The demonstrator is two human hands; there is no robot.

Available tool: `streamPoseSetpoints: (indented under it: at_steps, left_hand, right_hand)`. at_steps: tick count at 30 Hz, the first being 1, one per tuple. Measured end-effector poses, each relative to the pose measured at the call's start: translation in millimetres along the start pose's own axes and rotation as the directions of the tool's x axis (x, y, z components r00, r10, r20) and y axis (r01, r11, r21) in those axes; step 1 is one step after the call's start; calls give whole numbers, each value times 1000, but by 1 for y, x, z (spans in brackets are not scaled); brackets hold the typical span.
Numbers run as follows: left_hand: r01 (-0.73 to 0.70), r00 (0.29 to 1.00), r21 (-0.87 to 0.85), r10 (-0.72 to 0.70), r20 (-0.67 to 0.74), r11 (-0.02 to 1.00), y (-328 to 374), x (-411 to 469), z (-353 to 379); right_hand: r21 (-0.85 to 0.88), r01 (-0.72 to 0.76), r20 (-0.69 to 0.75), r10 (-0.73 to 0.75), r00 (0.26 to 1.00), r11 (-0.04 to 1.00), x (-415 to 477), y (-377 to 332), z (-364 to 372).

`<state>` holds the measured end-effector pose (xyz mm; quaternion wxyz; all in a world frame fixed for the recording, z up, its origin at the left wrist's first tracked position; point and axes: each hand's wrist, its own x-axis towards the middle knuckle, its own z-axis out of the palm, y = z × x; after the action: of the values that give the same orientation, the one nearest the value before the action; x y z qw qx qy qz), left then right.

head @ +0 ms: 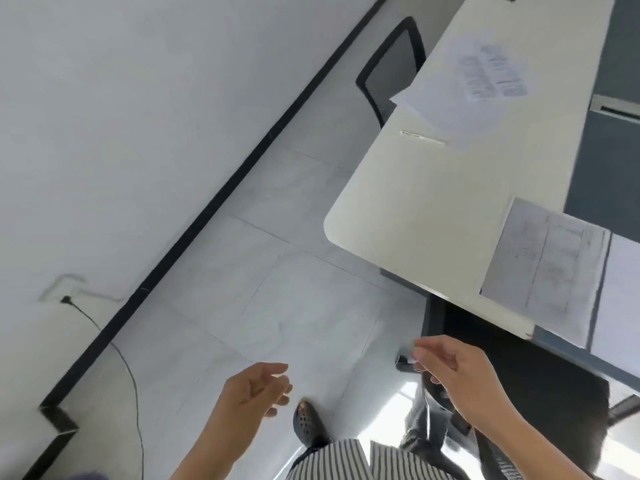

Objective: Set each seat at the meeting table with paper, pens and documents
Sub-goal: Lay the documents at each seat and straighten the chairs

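The white meeting table [408, 202] fills the upper right, its rounded corner toward me. A printed document [474, 88] lies at the far seat, with a pale pen [423, 137] beside it on the near side. Another sheet with faint lines [543, 268] lies at the near edge, next to a blank white paper [623, 292]. My left hand [254, 389] hangs over the floor, fingers loosely curled, holding nothing. My right hand [457, 372] is raised below the table's near edge, fingers loosely bent, and I see nothing in it.
A black mesh chair [391, 69] stands at the table's far side. A dark chair seat [540, 379] sits under the near edge. A black cable [131, 375] runs from a wall socket across the grey floor tiles. My dark shoe [308, 424] is on the floor.
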<state>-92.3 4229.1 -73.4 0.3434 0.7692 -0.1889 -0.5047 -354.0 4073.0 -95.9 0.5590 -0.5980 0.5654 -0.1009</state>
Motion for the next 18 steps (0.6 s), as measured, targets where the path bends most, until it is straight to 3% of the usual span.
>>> streamPoseSetpoints:
  at_steps: [5,9,18]
  left_hand:
    - [-55,991,-81,44,-127,995,-9,-4,-99]
    - [-70,979,-139,42,-199,988,-6,20,-136]
    - [-93,990,-86,82,-118,992,90,158,-191]
  right_hand:
    - [35,30,79,-33,996,999,2,-65,74]
    - [59,49,78,-53,996,997,25,-106,98]
    - [131,68,1,-69,998,989,161,-189,124]
